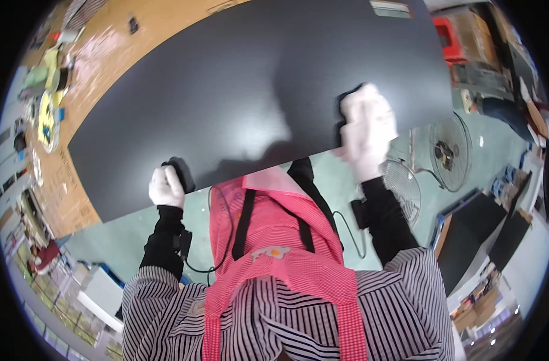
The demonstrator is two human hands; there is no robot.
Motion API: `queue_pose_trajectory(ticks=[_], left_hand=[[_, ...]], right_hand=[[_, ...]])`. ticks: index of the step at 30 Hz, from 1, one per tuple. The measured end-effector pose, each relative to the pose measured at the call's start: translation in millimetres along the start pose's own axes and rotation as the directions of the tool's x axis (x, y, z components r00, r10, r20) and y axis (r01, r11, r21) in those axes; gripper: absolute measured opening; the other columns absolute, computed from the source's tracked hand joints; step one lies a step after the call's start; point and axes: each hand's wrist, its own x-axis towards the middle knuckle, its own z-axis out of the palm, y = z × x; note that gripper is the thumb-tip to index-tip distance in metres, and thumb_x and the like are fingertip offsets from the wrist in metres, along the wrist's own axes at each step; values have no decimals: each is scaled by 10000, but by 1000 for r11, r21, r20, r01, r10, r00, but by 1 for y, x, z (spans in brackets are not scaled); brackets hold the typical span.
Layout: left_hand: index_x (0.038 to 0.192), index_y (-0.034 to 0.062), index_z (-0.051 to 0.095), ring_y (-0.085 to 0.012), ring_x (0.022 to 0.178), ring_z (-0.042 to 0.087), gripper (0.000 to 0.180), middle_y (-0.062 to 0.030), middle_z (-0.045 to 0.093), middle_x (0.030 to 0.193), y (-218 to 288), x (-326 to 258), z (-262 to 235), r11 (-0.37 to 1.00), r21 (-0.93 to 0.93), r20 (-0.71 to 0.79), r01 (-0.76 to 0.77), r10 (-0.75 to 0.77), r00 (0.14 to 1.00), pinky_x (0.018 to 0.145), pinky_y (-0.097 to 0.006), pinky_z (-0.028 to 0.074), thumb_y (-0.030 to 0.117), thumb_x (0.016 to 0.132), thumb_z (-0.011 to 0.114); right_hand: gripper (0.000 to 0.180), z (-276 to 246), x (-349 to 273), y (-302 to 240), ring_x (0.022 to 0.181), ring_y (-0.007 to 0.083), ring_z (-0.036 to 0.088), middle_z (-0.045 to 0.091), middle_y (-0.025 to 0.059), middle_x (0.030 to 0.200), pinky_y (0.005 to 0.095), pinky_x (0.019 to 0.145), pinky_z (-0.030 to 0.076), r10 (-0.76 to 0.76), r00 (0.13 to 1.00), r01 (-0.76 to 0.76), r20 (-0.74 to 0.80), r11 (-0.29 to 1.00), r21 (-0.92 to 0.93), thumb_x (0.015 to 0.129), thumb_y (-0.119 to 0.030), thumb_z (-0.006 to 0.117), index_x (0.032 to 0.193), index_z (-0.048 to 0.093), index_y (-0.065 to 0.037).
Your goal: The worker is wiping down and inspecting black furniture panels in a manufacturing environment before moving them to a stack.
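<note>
A large, smooth black panel [226, 90] lies flat across the area before me. My left hand [167, 186], in a white glove, is closed at the panel's near edge. Against its thumb side is a small black pad-like thing [182, 174], whose kind I cannot make out. My right hand [368, 129], also gloved in white, is over the right part of the panel, smeared by motion. Another dark shape [345, 109] shows along its left side. Its fingers cannot be told apart.
Brown cardboard [64, 192] lies under the panel's left side. A small black object [134, 25] sits on the brown surface beyond. Standing fans [449, 153] are on the green floor at right, near a red crate [446, 39]. Another person's leg [506, 114] shows far right.
</note>
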Motion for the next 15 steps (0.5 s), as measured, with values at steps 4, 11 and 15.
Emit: queue_pose_trajectory(ticks=[4, 11, 15], left_hand=[[888, 60, 665, -345, 738, 667, 274, -132, 674, 794, -5, 2, 3, 993, -81, -40, -90, 87, 995, 717, -416, 538, 238, 1038, 520], [989, 39, 689, -362, 758, 699, 281, -152, 715, 843, -3, 2, 0, 966, -256, -93, 34, -59, 994, 723, -438, 553, 227, 1052, 490], [856, 44, 704, -206, 657, 668, 312, -86, 676, 710, -29, -5, -14, 889, -392, -2, 236, -257, 966, 672, -333, 530, 228, 1052, 545]], right_hand=[[272, 31, -4, -138, 1042, 293, 627, 610, 90, 1069, 432, 924, 496, -165, 955, 286, -248, 737, 612, 703, -128, 648, 974, 638, -117], [365, 89, 0, -269, 1388, 264, 491, 619, 43, 1345, 455, 1211, 307, -516, 856, 399, -5, 656, 641, 898, -231, 585, 1254, 653, -183], [310, 44, 35, -218, 1262, 250, 594, 644, 61, 1282, 404, 1091, 470, -613, 768, 473, 185, 738, 482, 932, -242, 598, 1215, 670, -137]])
